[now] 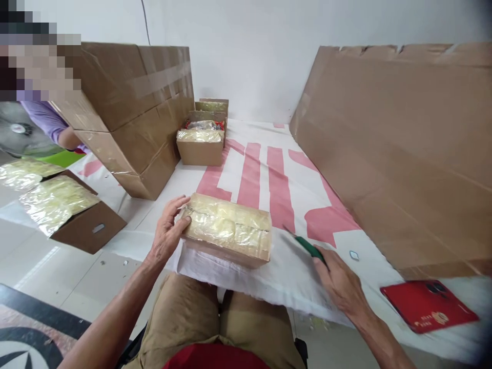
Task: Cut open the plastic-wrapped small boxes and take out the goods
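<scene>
A small cardboard box wrapped over the top in clear tape lies on the white and pink sheet in front of my knees. My left hand rests against its left end, fingers spread along the side and thumb on top. My right hand is to the right of the box, closed around a green-handled tool whose thin tip points toward the box. The tool is blurred.
A big taped carton stands at the left, flattened cardboard leans at the right. More small taped boxes sit at the back. An open box is on the floor left. A red phone lies right. Another person's arm shows far left.
</scene>
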`<state>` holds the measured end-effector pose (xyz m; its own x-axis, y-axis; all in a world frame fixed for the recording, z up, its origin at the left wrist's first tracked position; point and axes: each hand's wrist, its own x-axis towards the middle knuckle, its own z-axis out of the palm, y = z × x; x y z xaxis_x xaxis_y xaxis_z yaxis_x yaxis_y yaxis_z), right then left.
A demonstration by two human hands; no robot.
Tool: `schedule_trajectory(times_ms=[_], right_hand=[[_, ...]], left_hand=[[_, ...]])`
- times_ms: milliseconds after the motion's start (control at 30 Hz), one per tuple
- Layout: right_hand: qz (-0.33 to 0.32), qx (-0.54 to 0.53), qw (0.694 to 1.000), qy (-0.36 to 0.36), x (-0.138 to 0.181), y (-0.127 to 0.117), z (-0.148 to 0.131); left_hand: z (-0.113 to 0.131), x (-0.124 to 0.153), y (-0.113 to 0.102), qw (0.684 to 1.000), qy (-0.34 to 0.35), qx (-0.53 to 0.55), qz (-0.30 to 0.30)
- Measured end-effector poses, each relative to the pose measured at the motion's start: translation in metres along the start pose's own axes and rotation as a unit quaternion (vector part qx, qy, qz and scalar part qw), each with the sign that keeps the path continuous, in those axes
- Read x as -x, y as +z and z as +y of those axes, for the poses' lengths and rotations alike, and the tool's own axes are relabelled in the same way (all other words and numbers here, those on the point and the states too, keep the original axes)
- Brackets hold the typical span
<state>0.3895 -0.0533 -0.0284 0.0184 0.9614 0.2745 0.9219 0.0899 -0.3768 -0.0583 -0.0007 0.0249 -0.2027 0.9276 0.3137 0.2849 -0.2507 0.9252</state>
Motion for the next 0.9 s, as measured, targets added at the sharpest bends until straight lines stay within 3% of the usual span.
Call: schedule_trajectory(times_ms=[133, 267, 367, 467, 633, 800, 900], right_hand=[[0.005, -0.112, 0.994, 0.006, -0.018, -0.054, -0.041], [-0.048, -0.126, 0.982, -0.133, -0.049, -0.091, -0.128], [-0.130, -0.105, 0.961, -0.221, -0.073, -0.090, -0.190], [-0.176, -0.042, 0.943, -0.280, -0.091, -0.074, -0.229], [-0.235, 0.151, 0.922, -0.268, -0.103, -0.058, -0.255], [-0.280, 0.247, 0.888, -0.268, -0.110, -0.077, -0.269], [-0.288, 0.237, 0.884, -0.282, -0.117, -0.093, -0.254]], left_hand=[[-0.003, -0.011, 0.003, 0.998, -0.015, 0.036, -0.048], [-0.008, -0.013, 0.013, 0.993, -0.054, 0.101, -0.032], [-0.010, -0.009, 0.018, 0.987, -0.064, 0.145, -0.028], [-0.011, -0.007, 0.019, 0.981, -0.072, 0.177, -0.029], [-0.012, -0.007, 0.018, 0.979, -0.074, 0.189, -0.033], [-0.010, -0.006, 0.018, 0.980, -0.079, 0.177, -0.031], [-0.009, -0.004, 0.017, 0.982, -0.086, 0.165, -0.025]])
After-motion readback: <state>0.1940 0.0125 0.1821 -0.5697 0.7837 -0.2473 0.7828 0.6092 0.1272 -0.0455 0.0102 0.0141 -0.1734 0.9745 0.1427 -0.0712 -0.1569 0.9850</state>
